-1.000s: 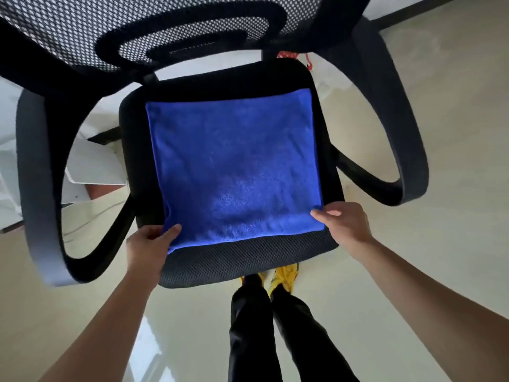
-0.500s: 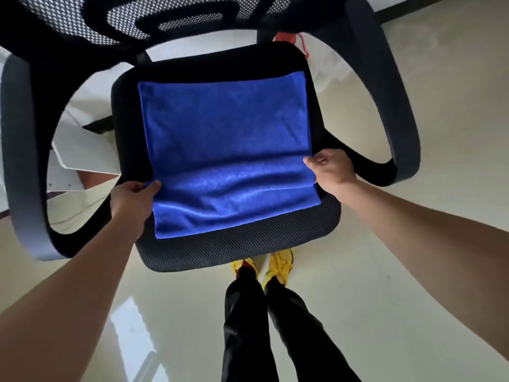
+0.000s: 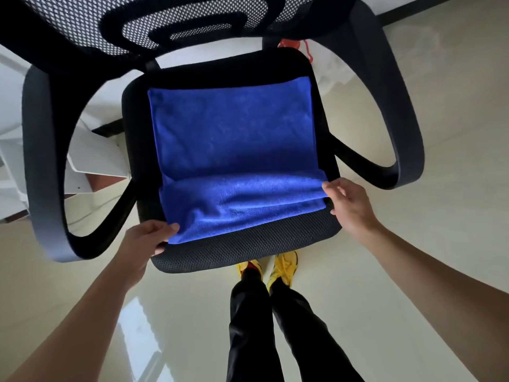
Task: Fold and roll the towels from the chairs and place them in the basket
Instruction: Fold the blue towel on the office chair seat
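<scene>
A blue towel (image 3: 234, 150) is lying spread over the black seat (image 3: 248, 252) of an office chair in the middle of the frame. Its far part is lying flat, while its near part is forming a rumpled band with a ridge running from left to right.

The left hand (image 3: 143, 241), at the lower left of the towel, is gripping the near left corner, with the thumb lying on top of the cloth and the fingers curled beneath it. The right hand (image 3: 349, 205), at the right of centre, is pinching the towel's right edge just where the ridge ends, its fingers bent and its fingertips touching the cloth.

The chair's mesh backrest (image 3: 82, 26) is filling the top of the frame, and its curved armrests are looping out at the left (image 3: 41, 161) and at the right (image 3: 399, 106). At the bottom centre the person's legs in black trousers (image 3: 248, 312) and yellow shoes (image 3: 283, 267) are standing on the pale glossy floor (image 3: 413, 285), just in front of the seat's near edge.
</scene>
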Motion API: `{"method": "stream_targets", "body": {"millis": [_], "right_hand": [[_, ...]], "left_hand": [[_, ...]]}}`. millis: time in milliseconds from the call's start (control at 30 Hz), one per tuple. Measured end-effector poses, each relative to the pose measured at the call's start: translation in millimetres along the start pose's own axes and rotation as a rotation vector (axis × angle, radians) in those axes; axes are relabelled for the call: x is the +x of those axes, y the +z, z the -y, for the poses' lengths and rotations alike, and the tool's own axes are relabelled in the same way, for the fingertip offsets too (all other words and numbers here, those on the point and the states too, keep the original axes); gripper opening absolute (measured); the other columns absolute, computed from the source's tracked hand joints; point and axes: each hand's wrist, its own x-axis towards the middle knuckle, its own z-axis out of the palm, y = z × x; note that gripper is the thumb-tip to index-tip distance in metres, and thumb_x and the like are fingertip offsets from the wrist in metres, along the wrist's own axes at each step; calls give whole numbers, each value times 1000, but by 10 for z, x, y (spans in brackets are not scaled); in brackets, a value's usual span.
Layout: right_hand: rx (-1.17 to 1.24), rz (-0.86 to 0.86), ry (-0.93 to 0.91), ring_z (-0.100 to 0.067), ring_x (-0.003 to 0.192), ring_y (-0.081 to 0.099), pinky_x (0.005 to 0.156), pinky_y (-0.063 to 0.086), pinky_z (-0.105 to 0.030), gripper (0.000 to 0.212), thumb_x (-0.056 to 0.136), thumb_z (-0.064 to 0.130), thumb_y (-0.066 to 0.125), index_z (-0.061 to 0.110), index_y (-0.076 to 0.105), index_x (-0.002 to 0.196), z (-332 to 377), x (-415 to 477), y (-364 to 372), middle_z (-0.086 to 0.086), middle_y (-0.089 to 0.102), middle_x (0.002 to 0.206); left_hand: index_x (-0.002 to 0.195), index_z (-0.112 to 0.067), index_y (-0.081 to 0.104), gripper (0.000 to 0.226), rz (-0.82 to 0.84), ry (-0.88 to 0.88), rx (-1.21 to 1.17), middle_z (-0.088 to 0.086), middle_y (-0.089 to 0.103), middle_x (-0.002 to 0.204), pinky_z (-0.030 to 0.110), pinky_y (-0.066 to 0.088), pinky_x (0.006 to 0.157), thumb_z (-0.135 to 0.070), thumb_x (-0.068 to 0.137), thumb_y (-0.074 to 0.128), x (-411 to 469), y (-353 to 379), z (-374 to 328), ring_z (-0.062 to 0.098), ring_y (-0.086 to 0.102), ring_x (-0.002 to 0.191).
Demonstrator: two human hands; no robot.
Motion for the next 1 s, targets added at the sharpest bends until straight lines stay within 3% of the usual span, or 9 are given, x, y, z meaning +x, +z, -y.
{"method": "stream_targets", "body": {"millis": [100,167,233,333,500,700,833,900,1000], "right_hand": [[-186,-80,-168,-14,72,52,69,37,-28,21,94,26,57,13,59,78,-5,-26,20,4,57,78],[-151,-116,-200,-14,75,53,71,39,-29,19,95,23,57,12,58,80,26,-9,34,2,58,82],[-1,-116,-127,-8,61,51,67,46,-36,21,96,23,57,17,55,75,41,16,50,2,52,66],[59,-121,-77,0,47,47,56,44,-23,22,95,20,58,19,54,74,-20,11,70,2,48,58],[-76,-110,-91,9,62,54,62,40,-7,3,90,14,65,13,63,91,-288,-68,46,9,59,74],[-148,-8,-18,0,66,60,66,43,-20,23,84,29,72,17,64,101,-469,-240,44,5,65,73],[-205,86,17,-8,58,58,59,45,-22,19,78,30,78,22,61,82,-521,-339,60,12,64,59],[-333,90,57,-16,67,63,66,49,-34,17,76,32,76,23,63,79,-582,-349,28,6,67,65],[-433,47,131,-17,75,64,70,51,-35,15,76,33,75,27,61,81,-581,-348,-32,12,65,71]], "left_hand": [[85,0,69,35,54,25,30,4,64,78,29,38,69,-29,64,74,-60,6,34,18,54,75],[81,-1,66,30,40,22,11,-2,67,73,29,40,71,-27,65,70,-56,1,57,18,56,75],[74,-8,62,17,32,10,-15,-8,65,62,30,40,72,-22,67,68,-43,1,84,18,55,72],[69,-10,60,19,-2,8,-22,-11,62,55,31,40,72,-12,86,66,-26,13,168,18,53,67],[84,11,64,28,-37,-22,67,13,57,79,32,39,76,-16,86,68,14,-42,320,24,50,78],[72,-5,69,18,-68,-17,219,11,55,70,35,41,72,-18,84,72,2,-43,385,23,50,70],[77,-3,69,14,-32,-23,326,10,49,64,31,39,62,-15,84,72,-10,-43,400,22,44,62],[79,0,68,15,-25,-42,361,10,48,63,29,39,59,-12,86,70,-19,-43,409,23,43,59],[80,2,67,15,-38,-62,420,11,53,65,28,41,58,-12,86,70,-28,-44,408,24,47,59]]}}
